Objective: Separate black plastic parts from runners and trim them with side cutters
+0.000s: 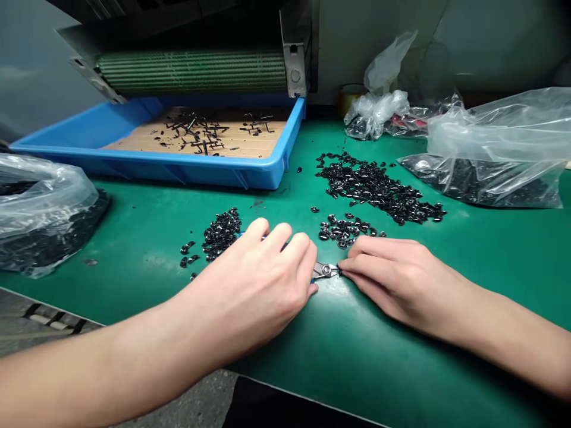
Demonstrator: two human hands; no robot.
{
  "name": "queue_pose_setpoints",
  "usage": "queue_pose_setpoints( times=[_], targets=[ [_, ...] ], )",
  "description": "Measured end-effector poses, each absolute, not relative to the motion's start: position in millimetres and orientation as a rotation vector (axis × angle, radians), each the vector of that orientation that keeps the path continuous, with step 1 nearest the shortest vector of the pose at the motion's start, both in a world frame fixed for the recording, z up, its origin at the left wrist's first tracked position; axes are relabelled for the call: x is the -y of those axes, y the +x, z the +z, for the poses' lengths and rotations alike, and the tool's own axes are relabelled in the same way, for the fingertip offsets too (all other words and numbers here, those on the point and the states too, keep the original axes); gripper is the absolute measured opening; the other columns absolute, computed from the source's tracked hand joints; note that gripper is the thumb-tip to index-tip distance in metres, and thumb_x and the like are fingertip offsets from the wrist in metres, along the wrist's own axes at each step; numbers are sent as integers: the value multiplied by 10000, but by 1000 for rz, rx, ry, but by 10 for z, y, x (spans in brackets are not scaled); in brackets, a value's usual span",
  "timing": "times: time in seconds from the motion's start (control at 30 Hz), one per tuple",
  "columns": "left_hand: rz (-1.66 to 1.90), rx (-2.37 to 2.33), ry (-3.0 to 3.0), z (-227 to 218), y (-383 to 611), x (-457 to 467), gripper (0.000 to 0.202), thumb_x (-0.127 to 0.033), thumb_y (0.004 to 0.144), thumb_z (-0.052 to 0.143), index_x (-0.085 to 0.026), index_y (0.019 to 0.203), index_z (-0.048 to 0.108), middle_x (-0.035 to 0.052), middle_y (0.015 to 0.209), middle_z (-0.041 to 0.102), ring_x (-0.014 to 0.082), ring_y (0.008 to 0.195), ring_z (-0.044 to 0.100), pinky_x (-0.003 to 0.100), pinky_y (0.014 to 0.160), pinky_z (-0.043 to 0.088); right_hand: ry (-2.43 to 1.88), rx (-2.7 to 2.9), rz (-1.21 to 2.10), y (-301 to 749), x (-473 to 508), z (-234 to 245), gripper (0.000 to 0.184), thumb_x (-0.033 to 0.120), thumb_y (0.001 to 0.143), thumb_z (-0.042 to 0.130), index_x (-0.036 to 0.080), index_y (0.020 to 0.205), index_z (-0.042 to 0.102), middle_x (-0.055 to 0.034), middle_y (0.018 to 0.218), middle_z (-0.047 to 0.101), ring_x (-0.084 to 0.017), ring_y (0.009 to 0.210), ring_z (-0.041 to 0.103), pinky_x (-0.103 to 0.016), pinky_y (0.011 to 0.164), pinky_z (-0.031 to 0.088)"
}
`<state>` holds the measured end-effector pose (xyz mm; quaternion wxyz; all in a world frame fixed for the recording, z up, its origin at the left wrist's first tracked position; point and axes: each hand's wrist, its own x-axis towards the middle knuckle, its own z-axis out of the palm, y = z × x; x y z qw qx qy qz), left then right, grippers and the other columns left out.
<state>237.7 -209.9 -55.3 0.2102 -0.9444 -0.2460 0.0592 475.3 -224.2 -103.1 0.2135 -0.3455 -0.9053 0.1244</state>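
My left hand (272,279) is wrapped round a small pair of nippers (325,270) with blue handles, mostly hidden under the palm. The metal jaws point right. At their tip my right hand (397,273) pinches a small black plastic part (340,269), largely covered by the fingertips. Just beyond the right fingers lies a little group of glossy black parts (343,230). A larger heap of the same parts (375,187) spreads out behind it. Another pile of black pieces (223,232) sits behind my left hand, with a few strays at its left.
A blue tray (187,166) with black sprue scraps on a tan bottom stands at the back left, under a machine with a green ribbed roller (191,71). Plastic bags of black parts flank the area, one left (44,214), one right (491,172). The green table's (339,362) edge runs nearest me.
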Motion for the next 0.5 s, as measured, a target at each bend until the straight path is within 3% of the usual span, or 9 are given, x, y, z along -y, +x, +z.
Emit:
queue_pose_setpoints(
  times=[0.2, 0.5],
  targets=[
    [253, 484, -2639, -489, 2425, 1996, 266, -332, 982, 440, -171, 822, 579, 46, 700, 471, 222, 651, 479, 380, 567, 346, -967, 2529, 363, 4770, 2213, -1027, 239, 136, 986, 452, 175, 988, 688, -60, 841, 630, -160, 735, 598, -274, 664, 470],
    [63, 533, -2714, -596, 2135, 2098, 317, -373, 1005, 415, -158, 867, 603, 45, 726, 509, 191, 653, 482, 349, 583, 387, -890, 2561, 463, 4781, 2241, -918, 190, 201, 984, 513, 200, 1008, 702, -54, 869, 665, -141, 720, 627, -257, 659, 493]
  ],
)
